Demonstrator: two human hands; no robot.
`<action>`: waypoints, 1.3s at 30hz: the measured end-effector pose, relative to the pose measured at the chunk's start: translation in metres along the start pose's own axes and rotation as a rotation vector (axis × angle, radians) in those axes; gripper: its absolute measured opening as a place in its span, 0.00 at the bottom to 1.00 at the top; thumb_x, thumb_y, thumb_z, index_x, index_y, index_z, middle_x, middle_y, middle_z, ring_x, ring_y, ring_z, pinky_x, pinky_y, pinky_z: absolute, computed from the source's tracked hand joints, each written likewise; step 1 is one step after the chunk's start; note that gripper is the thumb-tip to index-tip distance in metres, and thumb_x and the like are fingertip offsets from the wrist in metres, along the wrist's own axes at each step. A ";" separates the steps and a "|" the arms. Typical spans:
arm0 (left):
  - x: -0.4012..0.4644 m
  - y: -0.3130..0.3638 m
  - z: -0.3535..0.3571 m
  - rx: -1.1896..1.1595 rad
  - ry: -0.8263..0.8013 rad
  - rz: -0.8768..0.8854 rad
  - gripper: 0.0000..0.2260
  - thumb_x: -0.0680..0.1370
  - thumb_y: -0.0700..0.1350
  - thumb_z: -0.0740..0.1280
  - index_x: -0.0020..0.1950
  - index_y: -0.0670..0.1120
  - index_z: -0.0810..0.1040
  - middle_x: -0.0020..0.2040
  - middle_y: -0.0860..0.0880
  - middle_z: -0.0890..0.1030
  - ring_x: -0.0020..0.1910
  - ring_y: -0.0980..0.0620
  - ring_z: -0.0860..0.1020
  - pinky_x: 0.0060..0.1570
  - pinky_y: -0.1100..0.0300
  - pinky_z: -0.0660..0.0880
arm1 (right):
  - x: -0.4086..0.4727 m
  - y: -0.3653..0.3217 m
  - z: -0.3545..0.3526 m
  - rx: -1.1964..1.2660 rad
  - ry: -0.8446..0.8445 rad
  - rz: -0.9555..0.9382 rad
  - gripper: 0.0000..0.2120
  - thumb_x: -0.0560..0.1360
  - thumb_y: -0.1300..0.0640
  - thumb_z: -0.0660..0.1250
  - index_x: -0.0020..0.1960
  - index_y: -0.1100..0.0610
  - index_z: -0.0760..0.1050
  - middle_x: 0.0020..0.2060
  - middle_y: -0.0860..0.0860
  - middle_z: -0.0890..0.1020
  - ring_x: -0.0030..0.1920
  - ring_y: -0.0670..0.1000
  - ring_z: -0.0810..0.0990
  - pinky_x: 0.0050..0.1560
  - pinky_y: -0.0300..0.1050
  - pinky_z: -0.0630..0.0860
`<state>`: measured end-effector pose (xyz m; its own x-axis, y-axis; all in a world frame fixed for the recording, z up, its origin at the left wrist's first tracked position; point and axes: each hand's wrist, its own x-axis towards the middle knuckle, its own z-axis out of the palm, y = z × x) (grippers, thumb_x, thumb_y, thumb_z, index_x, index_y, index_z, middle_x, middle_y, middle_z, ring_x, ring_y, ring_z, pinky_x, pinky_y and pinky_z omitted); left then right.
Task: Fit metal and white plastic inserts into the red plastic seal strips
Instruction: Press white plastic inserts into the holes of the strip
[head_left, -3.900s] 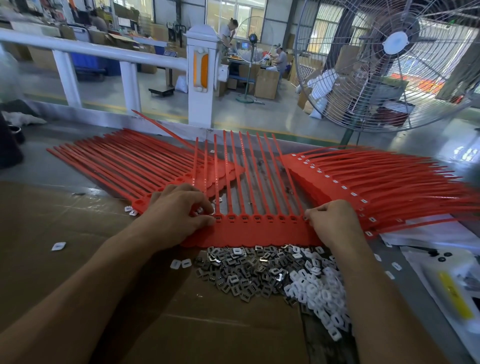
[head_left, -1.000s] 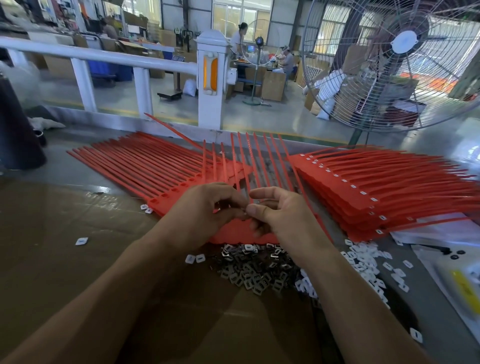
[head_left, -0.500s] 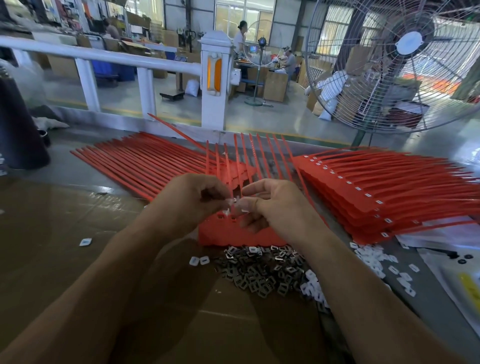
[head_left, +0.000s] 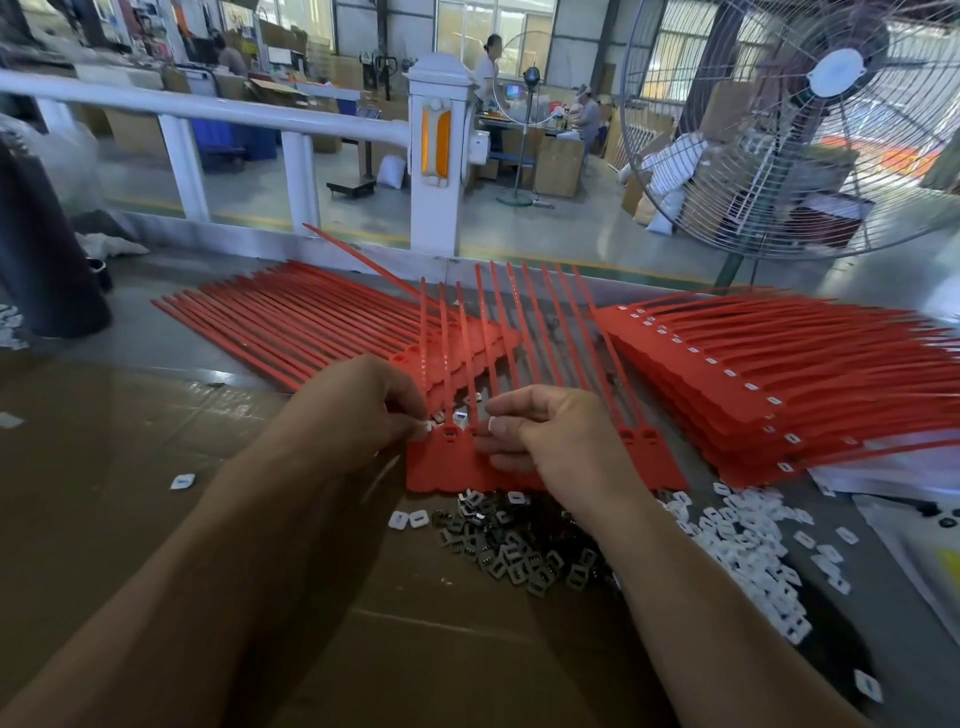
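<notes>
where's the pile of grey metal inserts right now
In the head view, the pile of grey metal inserts lies on the brown cardboard, just below the red seal strip, left of the white plastic inserts.

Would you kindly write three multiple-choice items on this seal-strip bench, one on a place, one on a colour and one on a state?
1. Where does the pile of metal inserts lie?
A. On the near side of the red strip set being worked on
B. On the white railing
C. Under the fan

2. What colour are the plastic inserts heaped at the right?
A. Blue
B. White
C. Yellow

3. What is the left hand doing?
A. Lying flat on the cardboard
B. Gripping the fan
C. Pinching a small white piece at the strip set's left end

Answers: 1 A, the grey pile sits just below the strip set's near edge. 2 B, the heap is plainly white. 3 C, the fingertips close on a white piece there.
</notes>
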<state>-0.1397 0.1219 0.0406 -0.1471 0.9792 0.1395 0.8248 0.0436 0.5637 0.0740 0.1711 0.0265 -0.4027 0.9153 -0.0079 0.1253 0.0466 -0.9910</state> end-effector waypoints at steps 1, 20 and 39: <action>0.000 0.001 0.001 0.000 -0.008 -0.003 0.08 0.72 0.46 0.79 0.39 0.58 0.84 0.36 0.62 0.82 0.36 0.66 0.79 0.40 0.61 0.77 | 0.000 0.000 0.000 0.000 -0.001 0.000 0.06 0.79 0.68 0.71 0.53 0.59 0.83 0.43 0.52 0.89 0.44 0.51 0.89 0.41 0.40 0.83; 0.003 0.000 0.010 0.035 0.042 -0.117 0.07 0.73 0.50 0.77 0.38 0.55 0.81 0.38 0.56 0.82 0.39 0.57 0.80 0.38 0.57 0.77 | -0.001 0.004 0.005 -0.120 0.026 -0.014 0.07 0.81 0.65 0.68 0.51 0.54 0.83 0.36 0.49 0.86 0.35 0.47 0.83 0.38 0.38 0.79; 0.001 0.012 0.012 0.075 0.039 -0.243 0.11 0.74 0.54 0.76 0.35 0.52 0.81 0.36 0.55 0.81 0.38 0.56 0.79 0.41 0.54 0.78 | -0.006 0.001 0.008 -0.252 0.055 -0.031 0.07 0.80 0.53 0.71 0.45 0.46 0.84 0.27 0.42 0.80 0.26 0.38 0.76 0.31 0.31 0.72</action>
<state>-0.1237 0.1252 0.0377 -0.3655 0.9300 0.0393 0.8008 0.2926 0.5226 0.0693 0.1627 0.0246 -0.3606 0.9320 0.0366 0.3382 0.1673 -0.9261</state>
